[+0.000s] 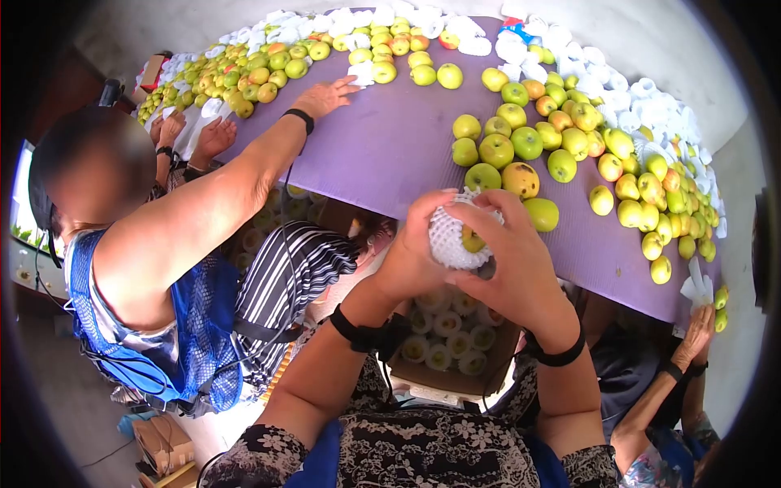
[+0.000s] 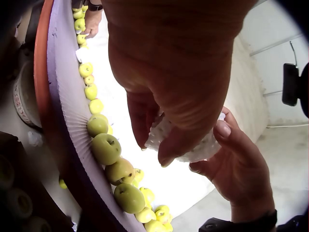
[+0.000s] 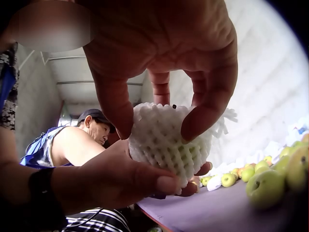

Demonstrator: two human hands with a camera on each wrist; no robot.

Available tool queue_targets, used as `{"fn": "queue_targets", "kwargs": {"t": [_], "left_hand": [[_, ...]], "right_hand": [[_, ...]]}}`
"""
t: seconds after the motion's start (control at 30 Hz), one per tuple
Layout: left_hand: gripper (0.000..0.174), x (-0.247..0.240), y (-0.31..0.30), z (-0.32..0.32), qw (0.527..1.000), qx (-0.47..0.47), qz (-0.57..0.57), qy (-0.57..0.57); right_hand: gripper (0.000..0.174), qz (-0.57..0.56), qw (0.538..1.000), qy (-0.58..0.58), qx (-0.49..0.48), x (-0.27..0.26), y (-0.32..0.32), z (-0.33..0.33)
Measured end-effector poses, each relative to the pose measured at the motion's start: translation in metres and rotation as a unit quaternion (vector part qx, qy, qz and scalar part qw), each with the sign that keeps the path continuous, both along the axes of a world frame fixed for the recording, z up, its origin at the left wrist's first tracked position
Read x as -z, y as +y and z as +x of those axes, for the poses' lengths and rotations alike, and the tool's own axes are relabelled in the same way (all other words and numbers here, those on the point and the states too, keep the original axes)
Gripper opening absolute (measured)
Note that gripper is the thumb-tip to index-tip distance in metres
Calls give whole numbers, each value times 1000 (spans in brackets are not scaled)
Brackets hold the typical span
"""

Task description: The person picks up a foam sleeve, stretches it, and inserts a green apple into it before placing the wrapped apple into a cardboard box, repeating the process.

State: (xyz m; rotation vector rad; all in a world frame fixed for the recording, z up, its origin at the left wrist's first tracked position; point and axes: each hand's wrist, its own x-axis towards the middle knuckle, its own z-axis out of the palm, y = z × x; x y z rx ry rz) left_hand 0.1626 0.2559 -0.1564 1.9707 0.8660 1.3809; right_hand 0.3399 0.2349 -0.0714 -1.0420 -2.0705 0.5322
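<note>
A yellow-green round apple [image 1: 472, 239], mostly covered by a white foam-mesh sleeve [image 1: 448, 237], is raised near the purple table [image 1: 374, 130].

Head view looks forward and down over the table [image 1: 390, 130]; left wrist view peers close past the left hand [image 2: 169, 72], table steeply tilted; right wrist view looks close past the right hand [image 3: 164, 53], all three sharing the foam net [image 3: 166, 145]!

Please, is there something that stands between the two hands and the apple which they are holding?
Yes, the white foam net. It wraps the apple, and the left hand and right hand grip it around the outside. Some bare apple shows at its opening. Nothing else visible stands between.
</note>
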Motion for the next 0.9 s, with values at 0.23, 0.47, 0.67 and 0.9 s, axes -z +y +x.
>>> {"fn": "queue_targets", "kwargs": {"t": [0.23,0.47,0.67,0.9], "left_hand": [[92,-14,-3,-6,991,-61,-71,-100],[95,-11,-1,-11,986,-17,-106,-129],[100,-4,4,-14,977,78,-146,-134],[101,-13,7,-23,953,100,-169,-232]], "right_hand": [[48,56,991,121,-23,7,9,3],[33,216,974,58,16,23,23,-2],[22,279,958,22,57,21,27,-1],[16,277,960,-10,42,19,28,4]]}}
